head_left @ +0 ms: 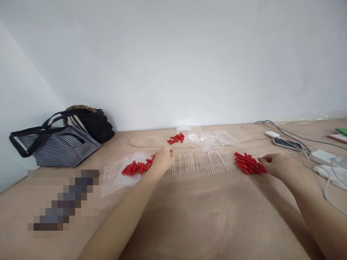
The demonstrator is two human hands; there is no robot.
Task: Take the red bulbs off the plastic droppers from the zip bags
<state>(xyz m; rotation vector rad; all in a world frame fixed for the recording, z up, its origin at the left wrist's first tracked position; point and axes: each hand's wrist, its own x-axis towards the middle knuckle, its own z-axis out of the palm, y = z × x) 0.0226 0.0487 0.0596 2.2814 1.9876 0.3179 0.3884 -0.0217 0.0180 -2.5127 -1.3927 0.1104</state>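
Note:
A row of thin clear glass dropper tubes lies side by side on the wooden table. My left hand is at the row's left end with its fingers closed; what they hold, if anything, cannot be made out. Beside it, a pile of red rubber bulbs rests on clear plastic bags. At the right end of the row lies another heap of red rubber bulbs. My right hand has its fingertips closed on a red rubber bulb at that heap's right edge.
Farther back are red-capped droppers and plastic bags. A striped bag and a black bag stand at the left, behind a blurred-out patch. Cables, a phone-like device and a white adapter lie right.

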